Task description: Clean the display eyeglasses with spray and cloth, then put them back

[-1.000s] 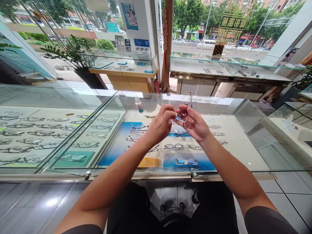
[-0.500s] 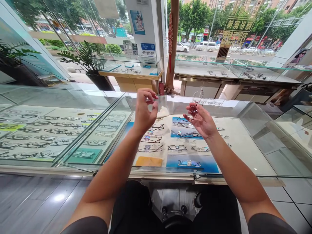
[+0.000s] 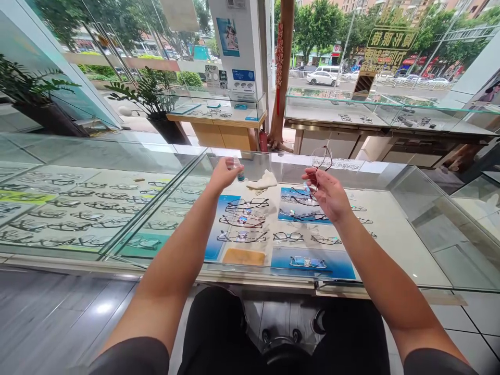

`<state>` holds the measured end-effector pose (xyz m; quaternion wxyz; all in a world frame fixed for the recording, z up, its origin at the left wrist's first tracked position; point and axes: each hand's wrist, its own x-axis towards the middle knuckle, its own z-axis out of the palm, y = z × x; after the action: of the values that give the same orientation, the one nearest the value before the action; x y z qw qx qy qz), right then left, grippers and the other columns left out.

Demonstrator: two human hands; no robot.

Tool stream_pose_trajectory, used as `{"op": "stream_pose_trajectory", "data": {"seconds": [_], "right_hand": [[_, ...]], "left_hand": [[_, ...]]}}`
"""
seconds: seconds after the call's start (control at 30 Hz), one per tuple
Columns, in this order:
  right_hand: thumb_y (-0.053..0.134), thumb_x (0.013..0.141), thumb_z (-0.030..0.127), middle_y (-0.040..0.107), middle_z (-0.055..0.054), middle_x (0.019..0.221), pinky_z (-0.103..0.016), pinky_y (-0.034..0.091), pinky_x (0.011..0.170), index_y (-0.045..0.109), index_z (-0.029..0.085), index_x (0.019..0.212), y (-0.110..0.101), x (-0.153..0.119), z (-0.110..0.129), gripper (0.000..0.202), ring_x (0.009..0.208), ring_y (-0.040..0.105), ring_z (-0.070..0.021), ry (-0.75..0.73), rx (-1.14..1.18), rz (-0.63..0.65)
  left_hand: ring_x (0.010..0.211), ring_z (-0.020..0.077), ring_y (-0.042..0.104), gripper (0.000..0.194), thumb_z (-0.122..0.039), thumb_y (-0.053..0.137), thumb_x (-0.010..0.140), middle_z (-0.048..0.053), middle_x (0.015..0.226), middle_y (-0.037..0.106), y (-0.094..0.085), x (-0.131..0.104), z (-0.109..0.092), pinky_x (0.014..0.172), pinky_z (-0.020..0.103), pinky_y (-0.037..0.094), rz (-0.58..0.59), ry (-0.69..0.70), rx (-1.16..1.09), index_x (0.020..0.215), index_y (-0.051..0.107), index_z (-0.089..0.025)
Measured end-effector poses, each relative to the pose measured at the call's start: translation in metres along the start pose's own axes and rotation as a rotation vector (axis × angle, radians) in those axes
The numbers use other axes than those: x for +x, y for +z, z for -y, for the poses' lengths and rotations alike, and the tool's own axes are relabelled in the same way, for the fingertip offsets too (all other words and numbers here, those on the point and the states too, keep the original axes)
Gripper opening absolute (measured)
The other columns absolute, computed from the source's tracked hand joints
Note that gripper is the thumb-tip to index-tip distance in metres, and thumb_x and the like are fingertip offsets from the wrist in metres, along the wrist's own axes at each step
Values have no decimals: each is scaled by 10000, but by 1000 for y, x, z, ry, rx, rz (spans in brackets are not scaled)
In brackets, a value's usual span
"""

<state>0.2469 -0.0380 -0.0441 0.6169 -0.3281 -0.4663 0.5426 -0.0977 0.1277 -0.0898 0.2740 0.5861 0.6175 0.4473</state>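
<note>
My left hand (image 3: pixel 225 174) is closed around the upper part of a small clear bottle (image 3: pixel 240 174) with bluish contents, over the glass counter. My right hand (image 3: pixel 328 190) grips a thin-rimmed pair of glasses (image 3: pixel 323 158), raised above the case with one lens upward. A crumpled pale cloth (image 3: pixel 264 180) lies between the hands, just right of the bottle. Below them, several pairs of glasses (image 3: pixel 242 221) rest in rows in the display, some on blue boards (image 3: pixel 312 262).
The glass display counter (image 3: pixel 414 208) spans the view before my knees. A yellow-orange pad (image 3: pixel 244 257) lies near its front edge. More glasses (image 3: pixel 78 211) fill the left section. Further back are other showcases (image 3: pixel 219 125), a potted plant (image 3: pixel 156 112) and a wooden trunk (image 3: pixel 282 78).
My left hand has moved down and left, from raised with curled fingers to the bottle, which now shows. My right hand still holds the glasses, slightly shifted. The view has turned a little left.
</note>
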Motion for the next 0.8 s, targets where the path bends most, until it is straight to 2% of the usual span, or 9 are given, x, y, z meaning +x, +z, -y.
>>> {"op": "stream_pose_trajectory", "data": {"seconds": [0.1,0.17,0.23,0.33,0.47,0.53,0.63,0.7,0.8], "right_hand": [[900,822,618,810,-68,1052,-337,549,809,874,290,1019,-1,0,-1,384,991,656,-202,-5,-27,-12],[876,847,611,813,-74,1054,-352,552,826,869,287,1022,-2,1,-2,369,1029,670,-215,-17,-56,-24],[865,858,606,818,-80,1055,-366,555,847,871,282,1023,-3,1,-3,364,1072,683,-230,-35,-77,-41],[872,853,597,828,-83,1038,-376,549,860,885,281,1007,-3,2,-5,351,1095,692,-242,-58,-84,-57],[897,830,601,842,-76,1011,-384,523,873,903,284,976,-6,5,-7,349,1034,693,-235,-83,-98,-45],[901,815,620,845,-76,999,-386,507,873,907,277,968,-8,8,-9,376,988,682,-228,-87,-128,-48],[886,806,655,845,-81,991,-377,479,834,904,268,971,-11,12,-13,422,916,647,-212,-62,-162,-62],[873,809,668,840,-81,984,-369,464,813,899,263,968,-12,14,-17,436,872,614,-199,-54,-170,-52],[853,829,671,831,-78,971,-361,452,796,894,256,965,-9,13,-20,439,826,567,-183,-51,-175,-13]], "left_hand": [[1161,362,726,508,-362,901,672,134,1170,772,5,4,6,1038,517,563,100,-3,24,1077,631,-217],[1093,349,724,398,-361,868,693,112,1074,768,7,4,3,1041,529,556,99,16,41,981,635,-217],[1081,316,710,326,-360,811,744,98,1089,759,7,0,-5,1036,507,561,80,53,33,982,633,-225],[1079,254,686,338,-343,734,793,68,1135,728,7,-19,-30,928,424,605,121,126,-185,1093,604,-254],[868,198,640,318,-313,733,737,33,933,625,8,-67,-83,679,308,581,304,141,-715,1020,603,-247],[727,186,597,306,-503,707,824,36,804,568,9,-89,-108,559,289,510,475,126,-858,896,614,-221],[539,154,492,683,-878,591,870,7,633,445,13,-105,-134,435,273,379,679,54,-915,697,539,-220],[457,131,405,811,-1004,513,837,-20,549,350,16,-106,-140,394,263,313,750,13,-934,602,457,-229],[395,116,323,885,-1078,392,820,-39,476,259,19,-104,-135,367,257,256,815,-21,-969,530,359,-242]]}}
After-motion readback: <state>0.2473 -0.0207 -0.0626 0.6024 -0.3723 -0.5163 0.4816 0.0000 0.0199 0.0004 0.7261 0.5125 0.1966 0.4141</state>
